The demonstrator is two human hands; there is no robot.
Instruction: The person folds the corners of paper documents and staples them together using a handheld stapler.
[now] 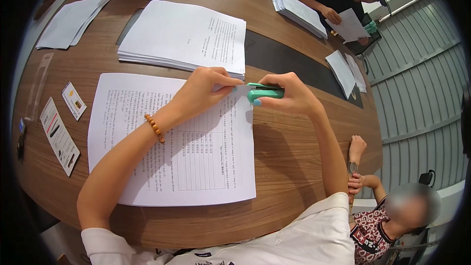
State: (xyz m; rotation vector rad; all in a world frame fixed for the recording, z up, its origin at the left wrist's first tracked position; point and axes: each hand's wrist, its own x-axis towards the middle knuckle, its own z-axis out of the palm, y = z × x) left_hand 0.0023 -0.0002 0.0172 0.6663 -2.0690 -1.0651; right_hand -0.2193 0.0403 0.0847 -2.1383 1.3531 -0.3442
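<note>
My right hand (pixel 294 95) is closed around a green stapler (pixel 264 94), thumb below and fingers on top. The stapler's mouth is at the upper right corner of a printed stack of paper (pixel 147 176) lying on the table in front of me. At that same corner, the fingers of my left hand (pixel 208 86) pinch the paper edge. My left forearm crosses the stack and covers part of its text and table of figures. How many sheets sit between the stapler's jaws cannot be made out.
Just beyond lies a second paper stack (pixel 181 34). Folded sheets (pixel 73 22), a small card (pixel 73 100) and a longer card (pixel 60 135) are at the left. A person in black (pixel 333 0) holds paper across the wooden table (pixel 289 152); another person's hand (pixel 357 147) rests at the right edge.
</note>
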